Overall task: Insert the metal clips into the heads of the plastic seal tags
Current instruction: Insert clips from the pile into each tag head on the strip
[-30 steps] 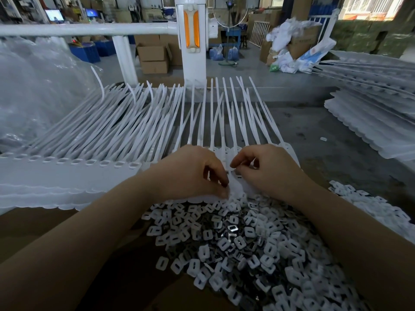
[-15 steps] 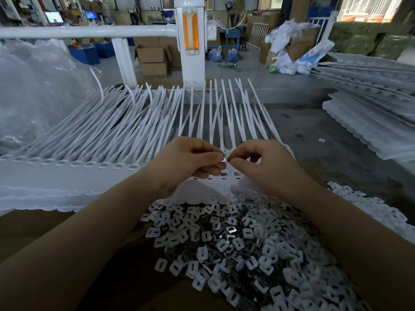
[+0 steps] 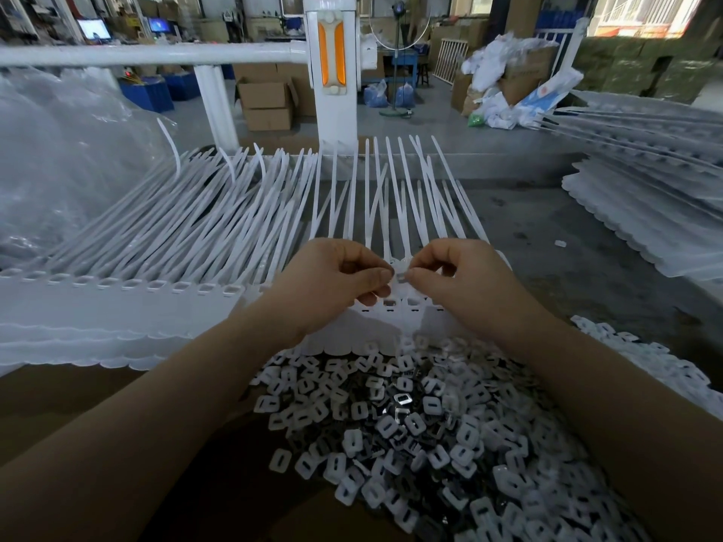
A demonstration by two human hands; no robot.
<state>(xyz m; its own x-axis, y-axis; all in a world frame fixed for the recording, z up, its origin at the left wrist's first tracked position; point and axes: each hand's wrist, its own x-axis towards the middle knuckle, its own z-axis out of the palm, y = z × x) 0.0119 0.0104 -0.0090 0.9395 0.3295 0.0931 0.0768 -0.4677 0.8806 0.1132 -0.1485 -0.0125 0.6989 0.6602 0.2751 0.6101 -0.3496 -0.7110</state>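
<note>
Left hand point(image 3: 332, 279) and right hand point(image 3: 457, 279) pinch a clip point(image 3: 400, 276) between them.

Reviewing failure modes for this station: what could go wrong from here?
1. The clip is pinched only at the fingertips of the left hand and right hand, above the tag heads. If that grip slips, it likely drops into the clip pile.
2. The hands hide much of the head being loaded, so a crooked insert may go unnoticed.
3. Both forearms hang over the pile; a sweep could scatter clips.
</note>
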